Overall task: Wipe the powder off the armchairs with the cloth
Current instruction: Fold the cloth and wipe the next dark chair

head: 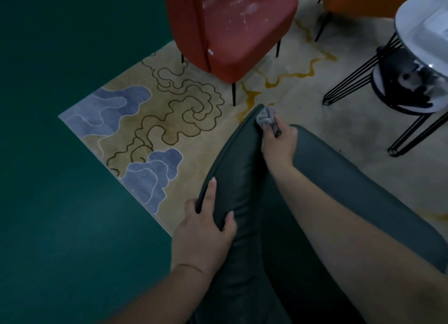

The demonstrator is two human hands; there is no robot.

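A grey cloth [266, 117] is held bunched in the curled fingers of the right hand [278, 145] and is pressed against the far end of the dark green armchair [244, 178], near its top edge. The chair's edge is gripped by the left hand [206, 223], with the thumb on the inner side and a finger laid along the rim. Little powder can be made out on the green chair, though the dim light may be hiding some, so patches could be missed. The cloth is wadded small, so powder may be smeared or pushed into the seam rather than lifted. Powder could also be shaken onto the patterned rug [155, 120] below the edge. White streaks are plainly seen on the seat of the red armchair [232, 25] beyond, and a loaded cloth might only spread them.
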